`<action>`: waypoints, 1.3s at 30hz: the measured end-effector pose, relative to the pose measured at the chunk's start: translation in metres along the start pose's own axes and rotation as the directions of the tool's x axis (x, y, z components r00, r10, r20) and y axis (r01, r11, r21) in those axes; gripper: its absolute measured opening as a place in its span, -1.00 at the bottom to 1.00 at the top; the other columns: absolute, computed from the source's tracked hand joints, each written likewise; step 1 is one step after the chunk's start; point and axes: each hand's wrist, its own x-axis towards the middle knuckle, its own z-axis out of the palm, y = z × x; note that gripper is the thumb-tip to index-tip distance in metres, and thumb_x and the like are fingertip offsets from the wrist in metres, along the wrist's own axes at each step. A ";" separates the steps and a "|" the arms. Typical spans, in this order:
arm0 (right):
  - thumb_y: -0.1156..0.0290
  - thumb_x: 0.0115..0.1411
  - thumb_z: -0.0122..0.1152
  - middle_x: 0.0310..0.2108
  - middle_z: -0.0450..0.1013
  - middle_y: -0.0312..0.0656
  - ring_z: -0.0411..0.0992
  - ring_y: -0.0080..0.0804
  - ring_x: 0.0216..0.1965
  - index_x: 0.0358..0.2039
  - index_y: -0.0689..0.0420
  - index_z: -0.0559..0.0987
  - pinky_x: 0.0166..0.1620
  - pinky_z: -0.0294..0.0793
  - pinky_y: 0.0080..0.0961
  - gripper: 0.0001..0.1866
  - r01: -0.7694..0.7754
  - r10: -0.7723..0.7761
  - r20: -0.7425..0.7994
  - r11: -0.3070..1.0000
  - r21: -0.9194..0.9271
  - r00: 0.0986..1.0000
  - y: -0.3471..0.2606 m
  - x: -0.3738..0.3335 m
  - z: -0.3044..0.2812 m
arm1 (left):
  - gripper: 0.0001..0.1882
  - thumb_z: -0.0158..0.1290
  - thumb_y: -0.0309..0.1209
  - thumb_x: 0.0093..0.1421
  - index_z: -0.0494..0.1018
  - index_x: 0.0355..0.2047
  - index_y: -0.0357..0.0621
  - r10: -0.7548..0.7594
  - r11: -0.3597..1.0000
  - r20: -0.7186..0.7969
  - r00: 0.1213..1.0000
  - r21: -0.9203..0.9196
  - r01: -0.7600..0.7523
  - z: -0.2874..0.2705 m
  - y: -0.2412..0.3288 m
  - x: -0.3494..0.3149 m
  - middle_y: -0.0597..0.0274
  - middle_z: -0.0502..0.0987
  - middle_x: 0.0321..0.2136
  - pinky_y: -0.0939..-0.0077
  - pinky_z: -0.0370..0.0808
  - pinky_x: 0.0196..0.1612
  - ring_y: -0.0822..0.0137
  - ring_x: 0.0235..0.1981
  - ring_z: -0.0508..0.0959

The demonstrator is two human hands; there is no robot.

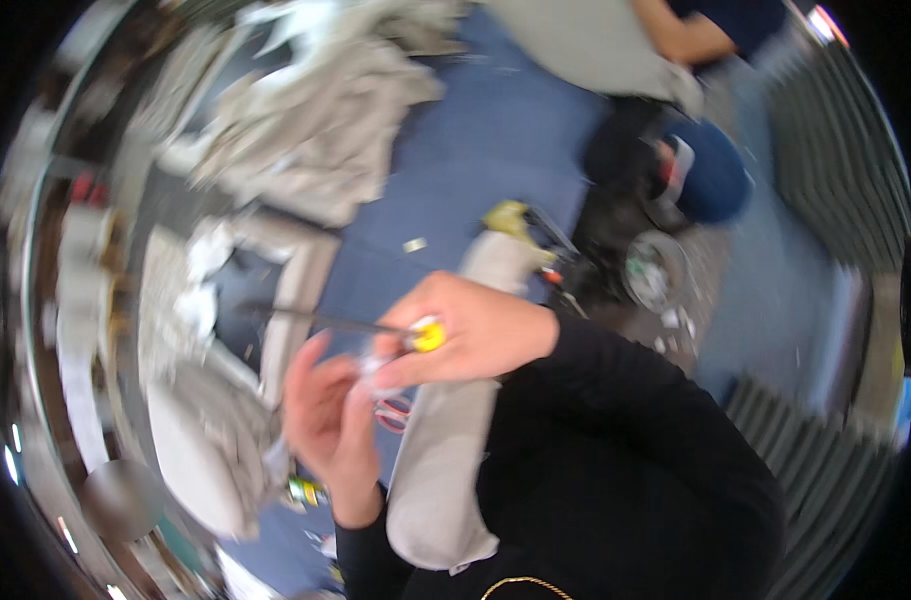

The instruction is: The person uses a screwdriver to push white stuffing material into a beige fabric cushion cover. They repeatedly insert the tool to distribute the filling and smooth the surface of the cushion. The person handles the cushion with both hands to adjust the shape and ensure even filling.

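Blue surface (486,110) stretches out behind the work, and at left I see the left hand (328,420) half open, thumb apart from its fingers, though whether it touches the blurred whitish bit (373,368) I cannot tell. Beside it the yellow-ended tool (430,334) points its thin dark shaft leftward, so a slip of the grip could jab those raised fingertips. Farther right, the right hand (468,326) wraps the handle, its black sleeve (631,375) reaching back rightward.
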 end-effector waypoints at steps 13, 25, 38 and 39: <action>-0.02 0.26 0.46 -0.36 0.65 -0.29 0.56 -0.49 -0.45 -0.17 0.15 0.76 -0.26 0.57 -0.47 -0.56 -0.694 0.264 -0.965 0.695 0.190 0.001 0.225 -0.392 -0.149 | -0.06 -0.03 0.50 0.28 0.67 -0.35 -0.32 0.478 0.878 0.813 0.333 -0.457 -0.144 0.018 -0.032 0.081 0.10 0.66 -0.51 -0.45 0.31 0.19 0.06 -0.45 0.66; 0.31 0.36 0.30 -0.30 0.44 -0.32 0.44 -0.53 -0.35 0.03 0.06 0.50 -0.46 0.33 -0.58 -0.71 0.210 0.572 -0.800 0.772 0.600 0.181 0.191 -0.382 -0.183 | 0.13 0.14 0.62 0.05 0.51 0.17 -0.25 -0.023 0.896 0.901 0.434 0.211 -0.390 -0.019 0.028 0.071 -0.16 0.62 -0.04 -0.56 -0.03 0.42 -0.22 0.10 0.60; 0.42 0.38 0.40 -0.35 0.42 -0.40 0.37 -0.65 -0.42 -0.11 0.09 0.59 -0.46 0.35 -0.64 -0.85 0.057 0.339 -0.394 0.693 0.719 0.854 0.062 -0.070 -0.049 | -0.75 0.17 -0.65 -0.12 0.64 -0.37 -0.15 0.491 0.483 0.304 0.816 0.685 -0.546 -0.025 0.033 0.014 0.03 0.63 -0.03 0.09 0.47 0.19 -0.06 0.05 0.59; 0.43 0.38 0.40 -0.36 0.40 -0.42 0.36 -0.66 -0.45 -0.14 0.08 0.58 -0.46 0.33 -0.64 -0.86 0.044 0.322 -0.370 0.700 0.713 0.871 0.051 -0.056 -0.031 | -0.72 0.24 -0.62 -0.12 0.65 -0.32 -0.14 0.491 0.478 0.301 0.818 0.692 -0.541 -0.019 0.038 0.015 0.03 0.63 -0.04 0.08 0.48 0.17 -0.07 0.04 0.59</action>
